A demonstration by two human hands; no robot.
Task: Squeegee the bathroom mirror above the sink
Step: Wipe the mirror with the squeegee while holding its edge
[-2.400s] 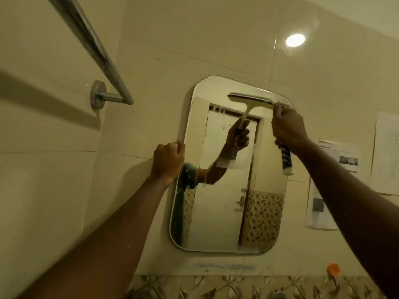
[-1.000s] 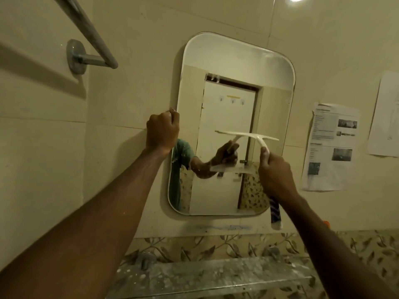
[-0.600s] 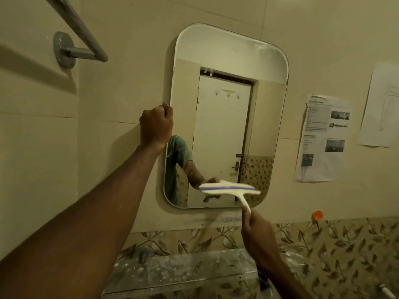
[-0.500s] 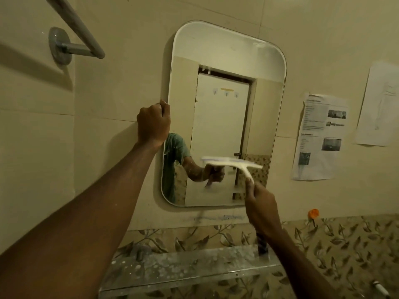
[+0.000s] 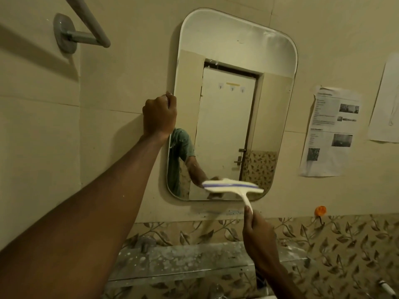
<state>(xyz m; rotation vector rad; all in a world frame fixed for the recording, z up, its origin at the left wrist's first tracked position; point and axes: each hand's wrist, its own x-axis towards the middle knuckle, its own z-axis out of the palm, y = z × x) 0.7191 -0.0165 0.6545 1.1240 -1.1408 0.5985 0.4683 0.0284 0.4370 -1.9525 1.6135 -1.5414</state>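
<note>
Head view shows the left hand [image 5: 159,116] curled on the left edge of the mirror [image 5: 235,104], likely steadying it; the right hand [image 5: 258,231] grips the squeegee [image 5: 233,187] by its handle, blade low before the glass's bottom edge.

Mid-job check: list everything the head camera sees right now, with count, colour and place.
mirror: one, rounded corners, on the beige tiled wall
squeegee: one, white with a blue stripe, at the mirror's lower edge
towel bar: one, grey metal, upper left wall
paper sheets: two, white, wall right of the mirror
hook: one, orange, below the printed sheet
shelf: one, spotted glass, under the mirror
left hand: one, grips the mirror's left edge
right hand: one, grips the squeegee handle
</note>
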